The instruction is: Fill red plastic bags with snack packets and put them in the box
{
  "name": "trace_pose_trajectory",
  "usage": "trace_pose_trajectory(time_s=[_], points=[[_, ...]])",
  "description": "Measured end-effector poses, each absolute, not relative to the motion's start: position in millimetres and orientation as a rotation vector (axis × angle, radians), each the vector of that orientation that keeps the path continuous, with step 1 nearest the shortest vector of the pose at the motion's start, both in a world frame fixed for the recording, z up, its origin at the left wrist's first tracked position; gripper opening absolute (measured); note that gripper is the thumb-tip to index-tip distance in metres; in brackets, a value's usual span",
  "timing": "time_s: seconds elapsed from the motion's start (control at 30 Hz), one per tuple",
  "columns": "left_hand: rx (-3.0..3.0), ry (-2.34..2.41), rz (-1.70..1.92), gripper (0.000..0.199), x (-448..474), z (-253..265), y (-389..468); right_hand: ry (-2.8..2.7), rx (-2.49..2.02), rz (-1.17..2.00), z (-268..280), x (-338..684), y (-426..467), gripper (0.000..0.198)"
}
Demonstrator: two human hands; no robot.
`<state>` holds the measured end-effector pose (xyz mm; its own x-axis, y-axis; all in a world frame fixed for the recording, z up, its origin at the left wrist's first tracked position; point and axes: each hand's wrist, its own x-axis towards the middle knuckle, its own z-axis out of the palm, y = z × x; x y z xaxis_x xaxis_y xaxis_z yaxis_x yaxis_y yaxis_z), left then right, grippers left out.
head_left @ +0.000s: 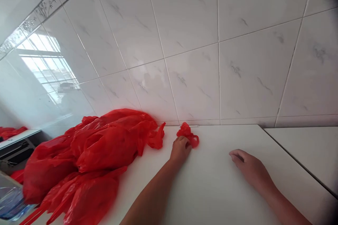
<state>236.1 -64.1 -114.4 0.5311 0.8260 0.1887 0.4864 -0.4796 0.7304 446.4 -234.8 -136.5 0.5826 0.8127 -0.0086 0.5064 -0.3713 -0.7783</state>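
Note:
My left hand (181,148) is at the back of the white table (208,190), near the wall. Its fingers are curled and closed on a small crumpled red plastic bag (185,130), which bunches up beyond the fingertips with a loop hanging to the right. Just over the table to the right is my right hand (249,167), fingers bent in toward the thumb; no object shows in it. Left of my left hand lies a big heap of filled red plastic bags (105,147), their handles trailing. What is inside them cannot be made out.
A marbled tile wall (190,81) rises behind the table. At far left stands a shelf unit (19,137) with more red plastic (12,132) on top. A clear plastic container (13,200) sits at the lower left. A second white tabletop (314,151) adjoins on the right, across a dark seam.

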Motion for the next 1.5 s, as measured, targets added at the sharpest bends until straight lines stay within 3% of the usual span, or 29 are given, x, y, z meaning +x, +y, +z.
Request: trace_pose_trajectory(time_s=[0.07, 0.2, 0.33, 0.4, 0.57, 0.77, 1.0, 1.27, 1.5], points=[[2.039, 1.003, 0.767, 0.006, 233.9, -117.9, -78.9, -1.097, -2.058, 0.461, -134.2, 439.2, -234.1, 0.027], [1.731, 0.840, 0.801, 0.024, 225.0, -117.4, -103.3, -1.071, -1.922, 0.484, -127.8, 412.0, -233.3, 0.031], [1.448, 0.617, 0.721, 0.034, 213.9, -114.7, -117.6, -0.984, -1.643, 0.702, -117.2, 379.0, -233.2, 0.070], [1.332, 0.551, 0.680, 0.033, 210.3, -115.5, -121.1, -0.996, -1.487, 0.818, -112.9, 367.4, -233.0, 0.076], [1.060, 0.490, 0.757, 0.022, 208.8, -119.7, -116.9, -0.942, -1.414, 0.851, -115.5, 364.4, -231.4, 0.036], [0.785, 0.477, 0.991, 0.017, 200.8, -119.8, -93.7, -0.669, -1.424, 0.755, -125.9, 391.2, -231.3, 0.016], [0.653, 0.472, 1.139, 0.015, 186.8, -125.8, -70.2, -0.415, -1.365, 0.695, -131.5, 432.9, -236.1, 0.034], [0.698, 0.409, 1.015, 0.013, 188.4, -120.9, -79.6, -0.379, -1.210, 0.847, -118.2, 443.3, -246.6, 0.035], [0.720, 0.422, 0.975, 0.017, 190.1, -119.3, -82.2, -0.508, -1.180, 1.247, -107.9, 428.7, -251.0, 0.045]])
